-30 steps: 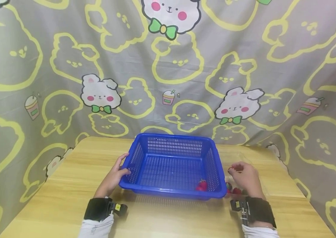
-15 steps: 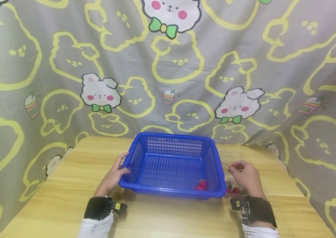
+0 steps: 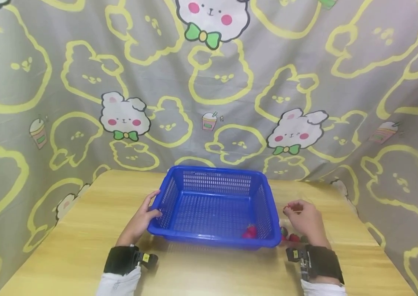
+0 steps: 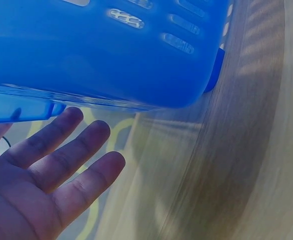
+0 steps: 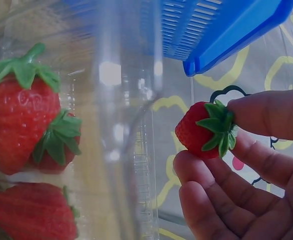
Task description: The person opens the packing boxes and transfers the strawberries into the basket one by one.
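Observation:
A blue perforated plastic basket (image 3: 212,238) stands on the wooden table, with a couple of red strawberries (image 3: 249,233) in its near right corner. My left hand (image 3: 137,222) holds the basket's left rim, thumb over the top. In the left wrist view several fingers (image 4: 89,182) extend straight below the rim. Right of the basket, my right hand (image 3: 310,220) pinches a small strawberry (image 5: 199,127) by its leafy end between thumb and fingertips. Close to that hand is a clear plastic box (image 5: 129,135) with several strawberries (image 5: 21,125) in it.
The wooden table (image 3: 201,275) reaches back to a grey curtain (image 3: 179,82) with yellow cartoon outlines. Both forearms wear black wrist straps with small cameras. The clear box sits against the basket's right side, hard to see in the head view.
Almost nothing differs. My left hand stays on the basket's rim, and my right hand keeps holding the strawberry beside the basket in nearly the same spot.

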The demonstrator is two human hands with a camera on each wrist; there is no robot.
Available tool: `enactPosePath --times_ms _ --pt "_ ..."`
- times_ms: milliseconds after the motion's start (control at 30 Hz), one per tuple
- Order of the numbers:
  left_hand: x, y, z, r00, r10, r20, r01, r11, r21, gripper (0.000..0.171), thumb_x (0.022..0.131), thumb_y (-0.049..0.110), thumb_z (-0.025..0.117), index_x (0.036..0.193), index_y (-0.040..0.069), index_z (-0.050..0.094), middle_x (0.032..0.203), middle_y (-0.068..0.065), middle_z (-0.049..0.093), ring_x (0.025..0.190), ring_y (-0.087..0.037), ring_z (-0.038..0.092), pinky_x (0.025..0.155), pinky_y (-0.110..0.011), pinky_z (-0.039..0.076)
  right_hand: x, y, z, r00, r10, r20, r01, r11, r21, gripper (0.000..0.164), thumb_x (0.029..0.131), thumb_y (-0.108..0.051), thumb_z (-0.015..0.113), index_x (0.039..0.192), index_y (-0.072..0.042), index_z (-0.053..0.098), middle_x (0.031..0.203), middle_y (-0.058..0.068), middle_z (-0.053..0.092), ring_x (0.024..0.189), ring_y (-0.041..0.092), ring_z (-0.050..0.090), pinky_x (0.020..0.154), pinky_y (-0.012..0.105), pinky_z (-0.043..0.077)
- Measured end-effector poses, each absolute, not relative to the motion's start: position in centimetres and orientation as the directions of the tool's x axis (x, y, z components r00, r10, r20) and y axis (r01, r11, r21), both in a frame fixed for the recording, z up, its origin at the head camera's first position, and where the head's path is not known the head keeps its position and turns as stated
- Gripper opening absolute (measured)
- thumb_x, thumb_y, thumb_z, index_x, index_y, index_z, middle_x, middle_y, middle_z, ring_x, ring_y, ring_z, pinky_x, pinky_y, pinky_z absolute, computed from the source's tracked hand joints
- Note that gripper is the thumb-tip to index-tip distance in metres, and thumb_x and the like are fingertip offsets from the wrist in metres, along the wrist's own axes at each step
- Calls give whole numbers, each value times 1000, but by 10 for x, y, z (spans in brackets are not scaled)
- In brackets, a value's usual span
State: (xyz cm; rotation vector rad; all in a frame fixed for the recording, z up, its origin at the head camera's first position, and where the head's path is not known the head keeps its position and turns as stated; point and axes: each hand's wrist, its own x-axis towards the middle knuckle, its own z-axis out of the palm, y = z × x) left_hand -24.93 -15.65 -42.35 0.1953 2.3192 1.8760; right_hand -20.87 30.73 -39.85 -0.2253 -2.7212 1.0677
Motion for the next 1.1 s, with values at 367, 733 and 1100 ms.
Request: enactPosePath --times_ms 367,733,1100 --pt "-247 -160 -426 -983 179 -46 -3 233 972 70 91 6 48 153 23 18 148 -31 27 129 -53 35 98 -64 36 -208 303 -398 -968 207 144 53 725 -686 29 91 -22 63 108 2 65 109 23 66 100 41 63 78 53 49" --pt "-245 -161 -431 -983 176 -47 -10 205 979 71 90 6 49 153 22 20 147 -32 30 128 -51 38 96 -60 41 -205 303 -403 -968 207 138 60 731 -679 28 91 -22 62 107 1 65 112 24 65 101 41 62 80 54 48" --pt "-247 -158 -430 -984 176 -30 3 185 983 72 89 6 50 153 22 21 144 -33 33 123 -48 43 93 -53 46 -204 303 -400 -970 207 128 67 733 -677 30 92 -22 62 109 2 63 114 26 63 101 43 60 79 55 48"
